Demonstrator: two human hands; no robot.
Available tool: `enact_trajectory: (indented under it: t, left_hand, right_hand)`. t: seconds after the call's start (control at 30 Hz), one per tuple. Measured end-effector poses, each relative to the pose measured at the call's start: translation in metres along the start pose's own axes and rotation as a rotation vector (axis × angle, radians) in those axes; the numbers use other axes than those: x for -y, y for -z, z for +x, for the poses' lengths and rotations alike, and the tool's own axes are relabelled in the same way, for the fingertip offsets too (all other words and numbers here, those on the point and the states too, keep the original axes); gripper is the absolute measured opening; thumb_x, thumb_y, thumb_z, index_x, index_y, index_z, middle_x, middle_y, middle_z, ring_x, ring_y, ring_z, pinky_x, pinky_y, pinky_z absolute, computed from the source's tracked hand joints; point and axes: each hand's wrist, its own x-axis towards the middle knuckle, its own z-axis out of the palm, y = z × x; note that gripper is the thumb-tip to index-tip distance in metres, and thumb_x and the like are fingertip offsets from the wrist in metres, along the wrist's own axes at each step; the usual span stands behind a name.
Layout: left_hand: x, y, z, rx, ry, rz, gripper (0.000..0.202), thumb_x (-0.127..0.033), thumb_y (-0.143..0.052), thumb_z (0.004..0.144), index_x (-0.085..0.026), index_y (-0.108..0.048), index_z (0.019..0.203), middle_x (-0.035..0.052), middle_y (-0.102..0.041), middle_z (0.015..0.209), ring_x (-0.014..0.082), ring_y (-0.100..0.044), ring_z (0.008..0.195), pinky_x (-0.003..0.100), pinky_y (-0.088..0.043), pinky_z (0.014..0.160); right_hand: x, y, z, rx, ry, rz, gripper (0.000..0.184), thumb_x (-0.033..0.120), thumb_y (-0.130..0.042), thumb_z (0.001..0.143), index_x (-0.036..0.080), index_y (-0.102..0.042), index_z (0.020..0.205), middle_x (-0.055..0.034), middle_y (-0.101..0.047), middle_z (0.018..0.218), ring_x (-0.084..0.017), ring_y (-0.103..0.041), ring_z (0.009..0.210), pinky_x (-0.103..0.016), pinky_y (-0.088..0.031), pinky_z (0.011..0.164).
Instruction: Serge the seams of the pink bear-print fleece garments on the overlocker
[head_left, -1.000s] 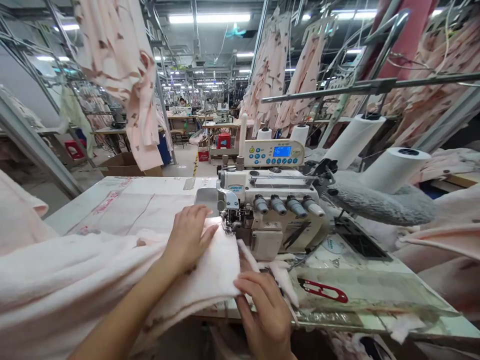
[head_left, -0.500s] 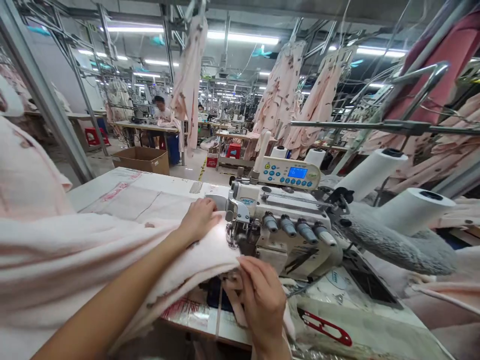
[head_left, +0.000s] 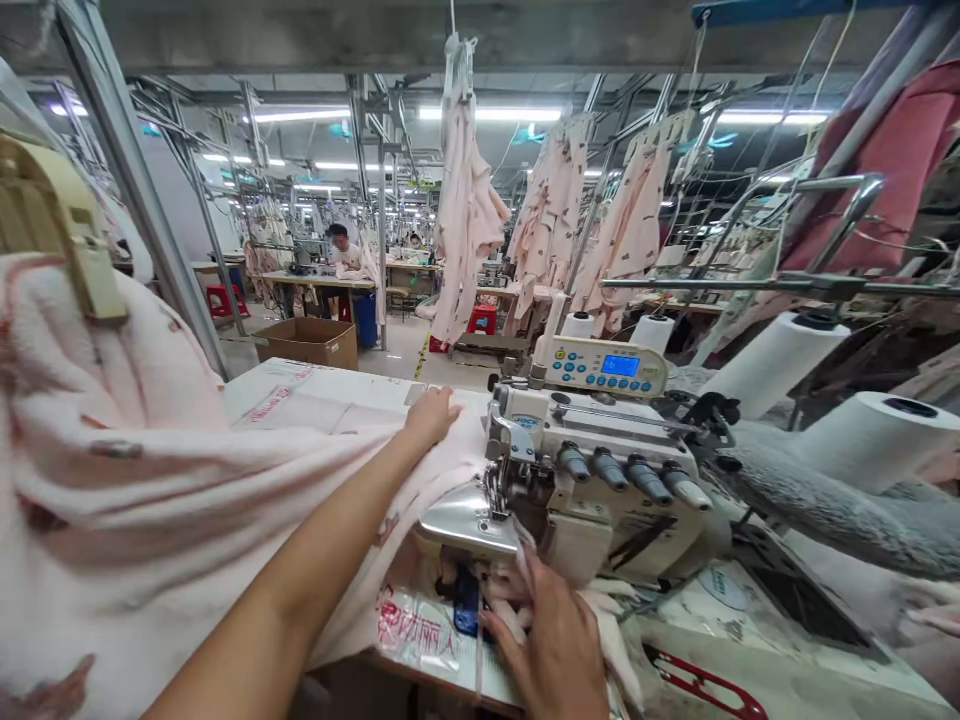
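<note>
My left hand reaches forward past the needle area, its fingers closed on the edge of a pale pink fleece fabric with small dark motifs. The fabric drapes over the table's left side, and its edge runs up to the presser foot of a white overlock sewing machine. My right hand is low in front of the machine, fingers curled round a narrow pink fabric strip that comes from the needle area. The metal sewing plate lies bare between the hands.
White thread cones and grey fleece are on the right. A red thread snipper lies at the front right. A cream clamp holds fabric at left. Garments hang ahead; a cardboard box stands beyond the table.
The large fabric has moved away from me and left, uncovering the metal plate. My left hand has gone farther forward; my right hand has shifted from the fabric's edge down to the strip.
</note>
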Motion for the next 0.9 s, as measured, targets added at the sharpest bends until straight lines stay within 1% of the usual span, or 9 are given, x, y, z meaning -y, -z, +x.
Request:
enact_trajectory:
  t: [0.13, 0.27, 0.33, 0.4, 0.47, 0.6, 0.67, 0.77, 0.9]
  left_hand:
    - [0.027, 0.012, -0.024, 0.048, 0.120, -0.027, 0.044, -0.042, -0.038, 0.091, -0.014, -0.044, 0.125, 0.0124, -0.058, 0.112, 0.0225, -0.057, 0.099, 0.042, -0.044, 0.086]
    - [0.055, 0.024, -0.091, 0.047, 0.155, -0.055, 0.044, -0.042, -0.031, 0.091, -0.015, -0.044, 0.123, 0.0116, -0.063, 0.107, 0.0249, -0.058, 0.099, 0.033, -0.041, 0.080]
    - [0.056, 0.031, -0.130, 0.069, 0.140, -0.056, 0.041, -0.045, -0.029, 0.090, -0.017, -0.053, 0.107, 0.0071, -0.067, 0.091, 0.0233, -0.061, 0.085, 0.030, -0.040, 0.072]
    - [0.045, 0.035, -0.163, 0.148, 0.063, -0.066, 0.038, -0.046, -0.032, 0.087, -0.018, -0.058, 0.084, 0.0028, -0.065, 0.074, 0.0210, -0.060, 0.073, 0.028, -0.038, 0.067]
    - [0.026, 0.034, -0.186, 0.265, -0.057, -0.089, 0.034, -0.044, -0.037, 0.086, -0.019, -0.055, 0.072, 0.0012, -0.064, 0.070, 0.0193, -0.058, 0.071, 0.027, -0.035, 0.066]
    - [-0.023, 0.016, -0.196, 0.352, -0.250, -0.033, 0.023, -0.034, -0.039, 0.086, -0.020, -0.055, 0.079, 0.0034, -0.066, 0.076, 0.0201, -0.060, 0.072, 0.027, -0.030, 0.060]
    - [-0.045, 0.002, -0.192, 0.339, -0.342, 0.026, 0.020, -0.029, -0.039, 0.086, -0.019, -0.055, 0.085, 0.0052, -0.067, 0.079, 0.0222, -0.061, 0.074, 0.028, -0.029, 0.059]
    - [-0.067, -0.016, -0.189, 0.281, -0.435, 0.029, 0.018, -0.024, -0.037, 0.086, -0.019, -0.054, 0.088, 0.0056, -0.066, 0.081, 0.0228, -0.061, 0.076, 0.029, -0.030, 0.060]
    - [-0.067, -0.014, -0.189, 0.246, -0.497, -0.191, 0.017, -0.022, -0.035, 0.085, -0.019, -0.052, 0.082, 0.0047, -0.062, 0.081, 0.0211, -0.057, 0.077, 0.029, -0.034, 0.065]
  right_hand:
    - [0.008, -0.003, -0.001, 0.121, 0.029, -0.027, 0.051, 0.046, -0.028, 0.095, 0.010, -0.038, 0.129, -0.0101, -0.064, 0.081, -0.023, -0.056, 0.069, -0.036, -0.034, 0.069]
    - [0.014, -0.002, 0.007, 0.226, 0.018, -0.076, 0.024, 0.027, -0.038, 0.094, 0.014, -0.052, 0.109, -0.0069, -0.061, 0.071, -0.023, -0.053, 0.068, -0.034, -0.031, 0.066]
    - [0.016, -0.002, 0.011, 0.246, 0.016, -0.068, 0.014, 0.018, -0.046, 0.089, 0.017, -0.056, 0.100, -0.0058, -0.062, 0.071, -0.023, -0.054, 0.072, -0.034, -0.032, 0.067]
    - [0.017, 0.000, 0.012, 0.232, -0.006, -0.059, 0.015, 0.012, -0.051, 0.084, 0.019, -0.057, 0.096, -0.0056, -0.064, 0.075, -0.024, -0.054, 0.076, -0.034, -0.033, 0.070]
    - [0.018, 0.008, 0.007, 0.222, -0.028, -0.048, 0.018, 0.010, -0.052, 0.081, 0.019, -0.057, 0.096, -0.0053, -0.065, 0.082, -0.024, -0.055, 0.078, -0.034, -0.035, 0.072]
    - [0.004, 0.042, -0.026, 0.143, -0.024, -0.032, 0.018, 0.018, -0.046, 0.087, 0.018, -0.056, 0.102, -0.0054, -0.066, 0.088, -0.023, -0.058, 0.077, -0.033, -0.038, 0.074]
    - [-0.014, 0.067, -0.051, 0.086, -0.032, -0.101, 0.021, 0.026, -0.043, 0.091, 0.016, -0.056, 0.104, -0.0073, -0.067, 0.089, -0.022, -0.060, 0.076, -0.031, -0.040, 0.072]
    - [-0.055, 0.112, -0.088, 0.031, -0.130, -0.378, 0.032, 0.038, -0.044, 0.091, 0.014, -0.060, 0.103, -0.0100, -0.069, 0.082, -0.021, -0.061, 0.061, -0.031, -0.042, 0.061]
    - [-0.116, 0.167, -0.127, 0.037, -0.472, -0.616, 0.043, 0.051, -0.040, 0.087, 0.017, -0.067, 0.091, -0.0090, -0.067, 0.065, -0.021, -0.051, 0.039, -0.032, -0.036, 0.042]
